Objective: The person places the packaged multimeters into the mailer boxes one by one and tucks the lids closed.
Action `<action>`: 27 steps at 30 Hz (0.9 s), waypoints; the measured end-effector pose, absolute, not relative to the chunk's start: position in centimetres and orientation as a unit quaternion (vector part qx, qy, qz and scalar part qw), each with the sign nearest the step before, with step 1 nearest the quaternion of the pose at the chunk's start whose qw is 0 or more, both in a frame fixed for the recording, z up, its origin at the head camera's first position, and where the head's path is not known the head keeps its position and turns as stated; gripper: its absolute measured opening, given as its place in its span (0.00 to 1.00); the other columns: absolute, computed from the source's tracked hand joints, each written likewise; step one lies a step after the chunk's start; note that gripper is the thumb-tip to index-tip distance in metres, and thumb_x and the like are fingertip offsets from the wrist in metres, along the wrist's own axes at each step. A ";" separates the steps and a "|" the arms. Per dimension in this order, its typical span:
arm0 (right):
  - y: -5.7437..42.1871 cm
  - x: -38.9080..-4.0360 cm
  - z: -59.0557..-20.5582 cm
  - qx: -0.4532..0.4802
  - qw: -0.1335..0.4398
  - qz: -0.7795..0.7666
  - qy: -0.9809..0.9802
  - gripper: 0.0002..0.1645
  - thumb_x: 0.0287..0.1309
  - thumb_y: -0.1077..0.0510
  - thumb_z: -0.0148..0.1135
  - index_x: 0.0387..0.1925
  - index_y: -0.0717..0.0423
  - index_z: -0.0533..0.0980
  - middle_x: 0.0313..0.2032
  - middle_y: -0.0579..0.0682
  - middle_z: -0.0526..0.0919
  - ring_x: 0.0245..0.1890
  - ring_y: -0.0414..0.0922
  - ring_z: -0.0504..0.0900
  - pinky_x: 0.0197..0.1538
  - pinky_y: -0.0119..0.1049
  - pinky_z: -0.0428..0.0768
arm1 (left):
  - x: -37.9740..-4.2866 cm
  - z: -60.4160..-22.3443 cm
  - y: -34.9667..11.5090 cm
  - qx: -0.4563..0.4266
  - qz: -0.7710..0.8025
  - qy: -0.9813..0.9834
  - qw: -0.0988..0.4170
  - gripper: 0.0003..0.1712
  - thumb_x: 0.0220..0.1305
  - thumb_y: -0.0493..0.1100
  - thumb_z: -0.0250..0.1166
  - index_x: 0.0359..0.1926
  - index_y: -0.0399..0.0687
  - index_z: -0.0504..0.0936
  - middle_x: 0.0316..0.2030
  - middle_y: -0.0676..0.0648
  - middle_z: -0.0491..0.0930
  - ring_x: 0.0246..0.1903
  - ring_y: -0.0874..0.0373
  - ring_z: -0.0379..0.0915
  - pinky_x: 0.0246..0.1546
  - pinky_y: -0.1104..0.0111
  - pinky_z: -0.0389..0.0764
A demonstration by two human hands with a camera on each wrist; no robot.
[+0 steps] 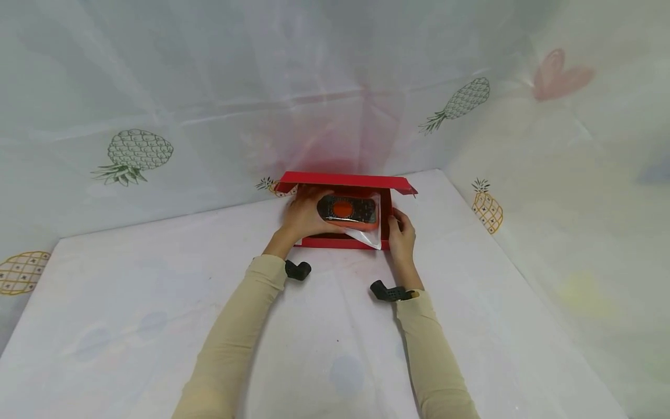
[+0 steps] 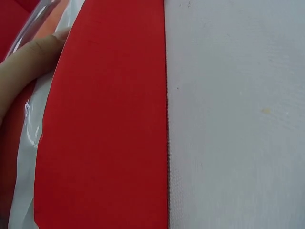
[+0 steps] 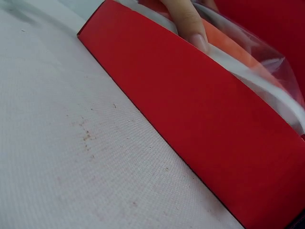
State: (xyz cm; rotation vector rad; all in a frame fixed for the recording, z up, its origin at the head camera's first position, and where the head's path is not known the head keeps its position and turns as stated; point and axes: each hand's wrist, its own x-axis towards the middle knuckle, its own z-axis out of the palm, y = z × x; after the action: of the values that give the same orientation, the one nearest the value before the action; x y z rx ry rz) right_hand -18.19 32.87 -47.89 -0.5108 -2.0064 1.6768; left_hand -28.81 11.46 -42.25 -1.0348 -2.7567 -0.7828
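A red cardboard box (image 1: 335, 243) lies on the table with its lid (image 1: 342, 180) raised at the back. Over the inside of the box, an orange and black multimeter (image 1: 360, 212) in a clear and white plastic bag (image 1: 370, 237) is gripped by my left hand (image 1: 306, 218). The left thumb (image 2: 33, 59) presses along the bagged meter just behind the box's front wall (image 2: 102, 119); the other left fingers are mostly hidden. My right hand (image 1: 402, 235) holds the right side wall of the box. The left thumb also shows in the right wrist view, over the front wall (image 3: 190, 95).
A white cloth (image 1: 157, 302) covers the table. Behind the box and to the right hang pale curtains (image 1: 220, 116) printed with pineapples. The raised lid stands close to the back curtain. A dark wrist mount (image 1: 387, 291) sits on the right forearm, another (image 1: 298, 270) on the left.
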 end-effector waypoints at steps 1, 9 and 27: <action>32.9 -18.2 -47.9 -0.185 0.237 0.611 -0.732 0.25 0.72 0.54 0.46 0.65 0.59 0.68 0.64 0.57 0.72 0.63 0.52 0.70 0.65 0.47 0.71 | -28.9 -42.3 11.5 -0.337 -0.259 -0.904 0.049 0.56 0.34 0.71 0.77 0.64 0.53 0.72 0.63 0.43 0.67 0.63 0.46 0.60 0.58 0.47 0.72; 32.9 -18.3 -48.0 -0.182 0.236 0.605 -0.738 0.25 0.72 0.54 0.46 0.66 0.58 0.67 0.64 0.56 0.72 0.63 0.51 0.70 0.64 0.46 0.72 | -29.1 -42.4 12.0 -0.321 -0.274 -0.905 0.045 0.55 0.36 0.69 0.77 0.64 0.49 0.72 0.63 0.43 0.67 0.65 0.46 0.57 0.60 0.47 0.70; 33.1 -18.2 -48.0 -0.183 0.235 0.610 -0.735 0.26 0.71 0.53 0.47 0.66 0.58 0.68 0.64 0.57 0.72 0.64 0.52 0.69 0.65 0.47 0.71 | -30.0 -42.7 13.2 -0.312 -0.280 -0.908 0.025 0.54 0.37 0.69 0.77 0.65 0.51 0.71 0.62 0.44 0.67 0.66 0.48 0.53 0.66 0.53 0.65</action>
State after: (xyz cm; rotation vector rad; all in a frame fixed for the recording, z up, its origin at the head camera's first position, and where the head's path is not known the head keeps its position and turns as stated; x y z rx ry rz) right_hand -18.16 33.06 -47.98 -0.5021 -2.0167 1.6733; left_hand -30.04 13.17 -42.71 -0.9639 -2.8075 -0.8644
